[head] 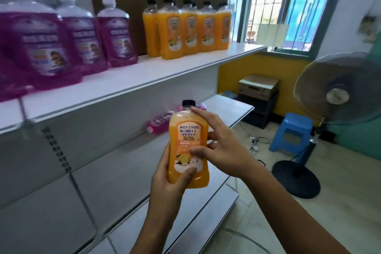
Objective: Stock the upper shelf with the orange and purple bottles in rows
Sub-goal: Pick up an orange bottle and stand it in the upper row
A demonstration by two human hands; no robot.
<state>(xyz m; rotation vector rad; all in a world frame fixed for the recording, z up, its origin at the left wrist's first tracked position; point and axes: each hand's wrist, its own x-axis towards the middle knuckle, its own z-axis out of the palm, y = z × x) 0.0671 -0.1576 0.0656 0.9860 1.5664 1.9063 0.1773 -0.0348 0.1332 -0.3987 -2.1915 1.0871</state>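
An orange bottle (186,130) with a dark cap stands upright in front of me, below the upper shelf (127,80). My left hand (171,179) grips its base from below, thumb across the front. My right hand (222,146) touches its right side with spread fingers, the index finger up near the neck and the thumb on the label. On the upper shelf, several orange bottles (186,31) stand grouped at the right and three purple bottles (82,37) stand in a row at the left. More purple bottles (162,122) lie on the middle shelf behind the held bottle.
A standing fan (338,97) is at the right, with a blue stool (292,132) beside it. Boxes (257,86) are stacked under the barred window (274,4). Cables lie on the tiled floor. Lower white shelves (185,208) jut out below my hands.
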